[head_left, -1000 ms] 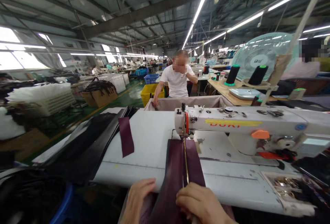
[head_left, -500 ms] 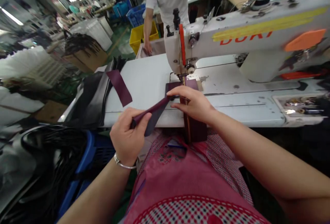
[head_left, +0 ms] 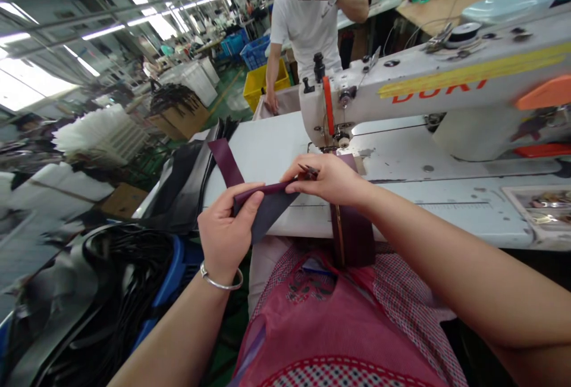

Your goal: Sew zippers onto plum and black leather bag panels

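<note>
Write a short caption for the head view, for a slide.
The left hand and right hand hold a folded maroon strip before a sewing machine; a maroon panel hangs off the table.

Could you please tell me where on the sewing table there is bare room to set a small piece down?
Bare white table lies between the loose maroon strip and the machine head; another patch runs from the right hand to the parts tray. Crowded: right under that head, and the black pile at left.
</note>
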The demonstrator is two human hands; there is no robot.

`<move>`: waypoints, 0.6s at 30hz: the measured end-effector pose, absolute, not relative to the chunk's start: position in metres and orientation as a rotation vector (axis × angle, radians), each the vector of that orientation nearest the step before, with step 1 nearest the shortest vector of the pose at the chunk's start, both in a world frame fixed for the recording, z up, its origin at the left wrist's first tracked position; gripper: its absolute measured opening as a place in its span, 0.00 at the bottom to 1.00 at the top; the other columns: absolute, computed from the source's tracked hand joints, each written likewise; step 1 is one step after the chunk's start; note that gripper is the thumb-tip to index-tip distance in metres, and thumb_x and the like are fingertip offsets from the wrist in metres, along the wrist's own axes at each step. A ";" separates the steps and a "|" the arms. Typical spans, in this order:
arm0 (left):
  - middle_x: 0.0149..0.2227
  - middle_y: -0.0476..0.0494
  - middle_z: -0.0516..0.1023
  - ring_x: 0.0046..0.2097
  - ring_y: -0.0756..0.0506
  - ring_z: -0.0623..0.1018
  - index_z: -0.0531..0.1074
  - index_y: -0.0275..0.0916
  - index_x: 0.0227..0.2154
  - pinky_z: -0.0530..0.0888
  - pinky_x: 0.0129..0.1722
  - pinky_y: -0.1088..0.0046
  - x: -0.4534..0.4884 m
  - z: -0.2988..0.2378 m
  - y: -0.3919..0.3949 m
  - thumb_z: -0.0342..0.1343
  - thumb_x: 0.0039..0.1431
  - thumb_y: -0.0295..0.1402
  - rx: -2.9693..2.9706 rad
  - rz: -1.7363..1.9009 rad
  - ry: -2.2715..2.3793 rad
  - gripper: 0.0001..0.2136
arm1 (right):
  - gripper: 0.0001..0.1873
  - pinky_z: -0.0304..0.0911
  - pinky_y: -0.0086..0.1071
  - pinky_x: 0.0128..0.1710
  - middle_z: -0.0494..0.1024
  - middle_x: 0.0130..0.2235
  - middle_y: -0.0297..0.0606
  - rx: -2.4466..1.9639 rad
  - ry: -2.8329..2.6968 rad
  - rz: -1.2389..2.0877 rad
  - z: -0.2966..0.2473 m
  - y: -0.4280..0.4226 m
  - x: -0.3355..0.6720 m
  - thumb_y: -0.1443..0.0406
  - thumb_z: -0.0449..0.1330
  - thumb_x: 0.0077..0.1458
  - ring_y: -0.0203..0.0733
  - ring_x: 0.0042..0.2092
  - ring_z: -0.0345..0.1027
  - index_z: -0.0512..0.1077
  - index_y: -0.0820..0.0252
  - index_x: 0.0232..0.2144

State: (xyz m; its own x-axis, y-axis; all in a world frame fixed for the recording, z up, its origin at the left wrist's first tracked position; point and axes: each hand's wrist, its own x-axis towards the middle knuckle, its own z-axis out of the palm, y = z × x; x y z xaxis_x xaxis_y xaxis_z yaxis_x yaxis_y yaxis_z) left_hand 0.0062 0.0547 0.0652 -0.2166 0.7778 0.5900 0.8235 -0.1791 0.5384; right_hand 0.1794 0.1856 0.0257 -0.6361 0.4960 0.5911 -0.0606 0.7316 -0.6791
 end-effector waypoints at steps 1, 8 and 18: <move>0.37 0.50 0.80 0.37 0.50 0.77 0.77 0.42 0.38 0.70 0.41 0.75 0.006 0.066 0.055 0.58 0.58 0.33 -1.936 -1.379 -1.984 0.07 | 0.08 0.60 0.26 0.38 0.72 0.32 0.28 -0.315 -2.126 0.851 0.027 0.186 0.179 0.64 0.62 0.56 0.30 0.35 0.66 0.75 0.65 0.35; 0.37 0.47 0.77 0.41 0.48 0.76 0.77 0.40 0.35 0.71 0.45 0.71 0.005 0.080 0.060 0.57 0.59 0.30 -2.187 -1.351 -1.870 0.04 | 0.02 0.62 0.27 0.37 0.73 0.32 0.29 -0.262 -2.160 0.793 0.037 0.181 0.182 0.67 0.63 0.56 0.32 0.35 0.67 0.74 0.61 0.32; 0.45 0.46 0.78 0.47 0.50 0.77 0.69 0.40 0.44 0.73 0.49 0.77 0.011 0.061 0.045 0.52 0.61 0.25 -2.698 -0.863 -1.279 0.10 | 0.08 0.65 0.33 0.43 0.77 0.38 0.35 -0.404 -2.284 0.382 0.001 0.169 0.214 0.68 0.58 0.58 0.40 0.42 0.67 0.74 0.54 0.39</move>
